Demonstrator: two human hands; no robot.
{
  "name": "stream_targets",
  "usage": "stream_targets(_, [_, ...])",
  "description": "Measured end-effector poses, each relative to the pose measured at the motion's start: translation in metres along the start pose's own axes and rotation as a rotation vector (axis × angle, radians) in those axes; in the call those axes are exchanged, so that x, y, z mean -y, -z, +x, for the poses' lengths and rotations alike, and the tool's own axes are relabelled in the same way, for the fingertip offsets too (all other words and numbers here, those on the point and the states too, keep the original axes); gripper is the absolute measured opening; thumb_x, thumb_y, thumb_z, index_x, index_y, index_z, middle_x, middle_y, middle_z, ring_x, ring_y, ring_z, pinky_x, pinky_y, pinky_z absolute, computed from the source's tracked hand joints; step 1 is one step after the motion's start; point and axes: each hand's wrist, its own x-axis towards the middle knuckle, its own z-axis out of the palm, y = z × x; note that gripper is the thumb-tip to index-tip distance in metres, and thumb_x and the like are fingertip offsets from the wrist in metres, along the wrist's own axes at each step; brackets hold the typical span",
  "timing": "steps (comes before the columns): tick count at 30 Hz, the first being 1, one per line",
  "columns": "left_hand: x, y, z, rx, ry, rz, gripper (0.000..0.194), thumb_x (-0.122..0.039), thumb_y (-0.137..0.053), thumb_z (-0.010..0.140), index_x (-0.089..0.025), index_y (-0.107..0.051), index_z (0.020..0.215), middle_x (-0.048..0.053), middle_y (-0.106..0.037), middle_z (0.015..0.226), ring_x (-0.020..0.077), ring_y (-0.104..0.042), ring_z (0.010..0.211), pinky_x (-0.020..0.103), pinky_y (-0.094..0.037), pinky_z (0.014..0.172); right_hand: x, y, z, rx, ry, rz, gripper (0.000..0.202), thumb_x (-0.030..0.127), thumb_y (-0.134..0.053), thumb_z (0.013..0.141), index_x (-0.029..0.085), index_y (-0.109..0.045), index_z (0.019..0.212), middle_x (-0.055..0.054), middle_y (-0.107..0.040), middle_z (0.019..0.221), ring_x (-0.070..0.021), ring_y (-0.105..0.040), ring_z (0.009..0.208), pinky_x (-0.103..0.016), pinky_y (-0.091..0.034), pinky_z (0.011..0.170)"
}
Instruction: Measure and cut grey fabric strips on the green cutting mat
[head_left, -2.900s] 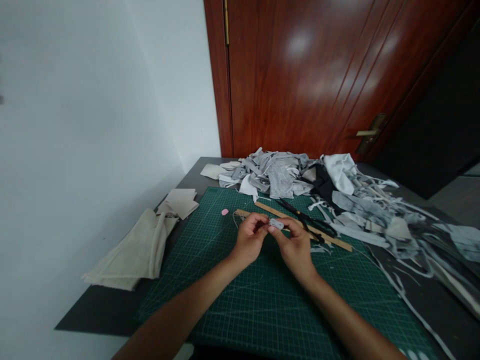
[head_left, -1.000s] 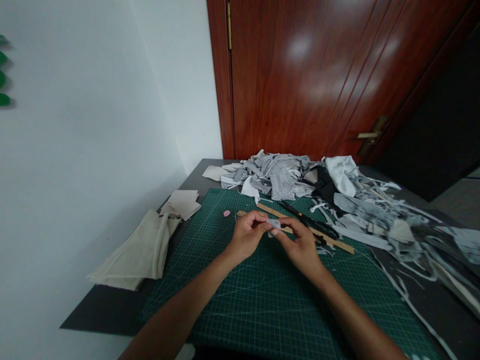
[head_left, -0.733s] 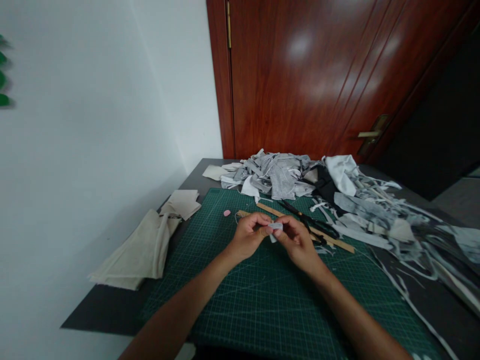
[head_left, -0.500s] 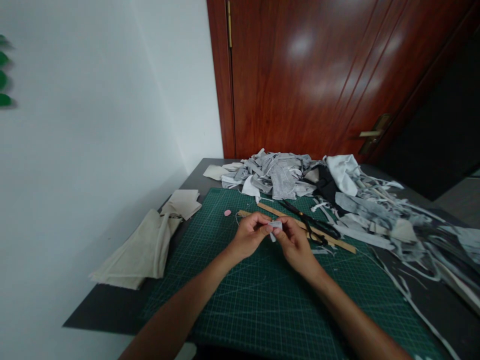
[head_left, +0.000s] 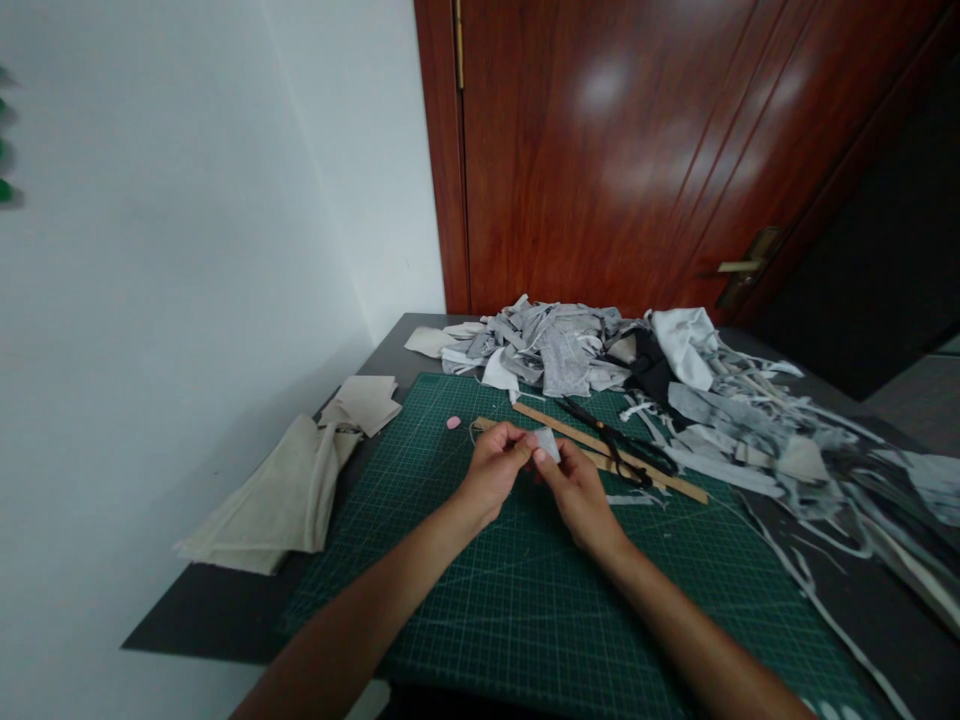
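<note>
Pinches, with thumb and fingers of the left hand (head_left: 493,472) drawn narrow, the left side of a small pale-grey piece of cloth (head_left: 549,443); grips the lower part of the same piece with thumb and fingers of the right hand (head_left: 577,490), likewise narrow, thumb tips close to each other; holds the cloth up and tilted between both hands, above a green cutting mat (head_left: 517,620) with a fine grid; has just beyond the hands a shorter wooden strip (head_left: 484,424), partly hidden, and a longer wooden strip (head_left: 546,420), slanting down to the right; has black scissors (head_left: 613,438) resting across the strips, handles toward the right, with thin grey snippets (head_left: 631,499) just below; has a pink disc (head_left: 453,422) near the left hand, on the mat; farther out, shows a heap of grey scraps (head_left: 559,350) behind the mat, spreading to the right past a black cloth (head_left: 651,368) and a white cloth (head_left: 681,345); to the left, shows folded beige fabric (head_left: 277,500) partly on a dark table (head_left: 210,610), beside smaller beige pieces (head_left: 362,403); faces a red-brown door (head_left: 600,180) at the back, next to a white wall (head_left: 187,280).
</note>
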Motion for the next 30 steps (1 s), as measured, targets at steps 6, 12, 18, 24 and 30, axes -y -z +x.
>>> stream_targets(6, [0.006, 0.000, -0.002, -0.033, 0.090, -0.037, 0.047, -0.054, -0.087, 0.068, -0.015, -0.063, 0.077, 0.001, -0.064, 0.068, 0.0124, -0.058, 0.060, 0.026, -0.047, 0.058, -0.009, -0.003, -0.001, -0.011, -0.045, 0.045, 0.033, 0.053, -0.069, 0.090, 0.021, -0.066, 0.085, 0.000, -0.065, 0.070, -0.0177, -0.055, 0.061, -0.028, -0.047, 0.055])
stream_targets(12, [-0.010, 0.009, 0.003, 0.134, 0.030, 0.124, 0.046, -0.058, -0.081, 0.073, -0.017, -0.060, 0.081, 0.000, -0.063, 0.073, 0.0131, -0.058, 0.063, 0.027, -0.049, 0.061, -0.006, -0.002, -0.001, 0.030, -0.035, 0.036, 0.033, 0.053, -0.071, 0.088, 0.022, -0.066, 0.081, 0.000, -0.065, 0.069, -0.0174, -0.054, 0.059, -0.028, -0.046, 0.054])
stream_targets(18, [-0.018, 0.023, 0.008, 0.359, -0.170, 0.550, 0.049, -0.062, -0.058, 0.092, -0.020, -0.054, 0.069, -0.003, -0.050, 0.061, 0.0121, -0.048, 0.053, 0.025, -0.035, 0.050, 0.000, -0.001, 0.000, 0.197, 0.007, 0.034, 0.033, 0.053, -0.070, 0.090, 0.023, -0.067, 0.079, -0.001, -0.069, 0.078, -0.0211, -0.063, 0.074, -0.032, -0.052, 0.071])
stream_targets(24, [0.001, 0.012, 0.003, 0.191, -0.241, 0.414, 0.050, -0.065, -0.058, 0.092, -0.020, -0.056, 0.072, -0.002, -0.053, 0.064, 0.0134, -0.050, 0.058, 0.025, -0.038, 0.053, 0.006, 0.005, -0.001, 0.090, 0.068, -0.059, 0.028, 0.048, -0.063, 0.097, 0.023, -0.069, 0.086, 0.000, -0.068, 0.077, -0.0199, -0.061, 0.070, -0.031, -0.050, 0.066])
stream_targets(30, [0.007, 0.010, 0.000, 0.231, -0.156, 0.389, 0.053, -0.071, -0.055, 0.091, -0.019, -0.057, 0.078, -0.005, -0.048, 0.057, 0.0106, -0.045, 0.047, 0.023, -0.034, 0.046, 0.002, 0.006, 0.000, 0.064, 0.144, -0.104, 0.020, 0.039, -0.060, 0.100, 0.025, -0.063, 0.086, 0.001, -0.065, 0.074, -0.0199, -0.060, 0.070, -0.031, -0.049, 0.068])
